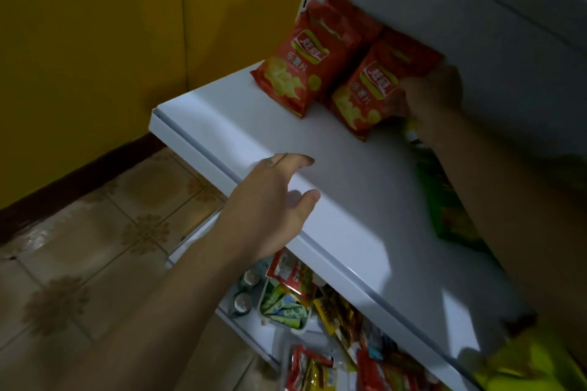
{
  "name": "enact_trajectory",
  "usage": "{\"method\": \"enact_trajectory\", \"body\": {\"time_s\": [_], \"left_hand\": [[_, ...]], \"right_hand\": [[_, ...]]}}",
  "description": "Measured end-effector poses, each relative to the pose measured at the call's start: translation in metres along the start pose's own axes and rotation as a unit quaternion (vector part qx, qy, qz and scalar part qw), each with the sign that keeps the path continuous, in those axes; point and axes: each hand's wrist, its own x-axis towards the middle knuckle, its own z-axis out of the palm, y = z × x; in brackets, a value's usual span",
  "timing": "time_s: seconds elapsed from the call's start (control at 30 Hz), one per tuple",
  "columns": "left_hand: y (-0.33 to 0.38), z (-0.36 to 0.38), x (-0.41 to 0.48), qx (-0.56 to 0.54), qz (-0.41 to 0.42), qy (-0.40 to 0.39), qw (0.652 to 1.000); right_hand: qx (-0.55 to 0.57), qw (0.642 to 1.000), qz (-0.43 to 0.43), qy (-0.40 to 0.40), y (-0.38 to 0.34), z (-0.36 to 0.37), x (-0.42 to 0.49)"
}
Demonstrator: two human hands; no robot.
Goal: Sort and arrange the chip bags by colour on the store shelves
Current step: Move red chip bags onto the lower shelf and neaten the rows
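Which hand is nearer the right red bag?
Right. The right hand grips the bag; the left hand is open at the shelf front, well short of it.

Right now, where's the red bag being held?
In head view, the held red bag sits on the white shelf, right of another red bag, in the right hand.

Bare forearms [178, 295] — left grip [270, 200] w/ dark mark nr knuckle, right grip [435, 89] bare

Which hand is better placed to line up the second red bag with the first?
Right. The right hand grips that red bag, beside the other red bag. The left hand is open at the shelf front edge, away from both.
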Motion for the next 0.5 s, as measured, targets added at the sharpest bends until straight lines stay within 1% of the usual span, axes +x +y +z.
{"method": "enact_trajectory", "body": {"time_s": [0.07, 0.13, 0.23, 0.3, 0.37, 0.47, 0.5], "left_hand": [[0.003, 0.002, -0.002, 0.008, 0.004, -0.014, 1.000], [0.007, 0.006, -0.006, 0.011, 0.008, -0.027, 1.000], [0.019, 0.018, -0.015, 0.016, 0.040, -0.024, 0.999], [0.033, 0.032, -0.025, 0.028, 0.058, -0.036, 0.997], [0.049, 0.048, -0.036, 0.041, 0.073, -0.066, 0.994], [0.070, 0.073, -0.055, 0.040, 0.102, -0.109, 0.988], [0.077, 0.080, -0.062, 0.032, 0.110, -0.115, 0.987]], "right_hand": [[-0.022, 0.999, -0.035, 0.007, -0.009, -0.014, -0.025], [-0.117, 0.988, -0.104, 0.001, -0.007, -0.032, -0.050], [-0.223, 0.960, -0.167, -0.034, 0.012, -0.068, -0.093], [-0.252, 0.951, -0.159, -0.085, 0.037, -0.096, -0.125], [-0.262, 0.949, -0.138, -0.109, 0.058, -0.126, -0.160], [-0.318, 0.932, -0.152, -0.085, 0.080, -0.173, -0.210], [-0.332, 0.931, -0.138, -0.066, 0.085, -0.187, -0.224]]}}
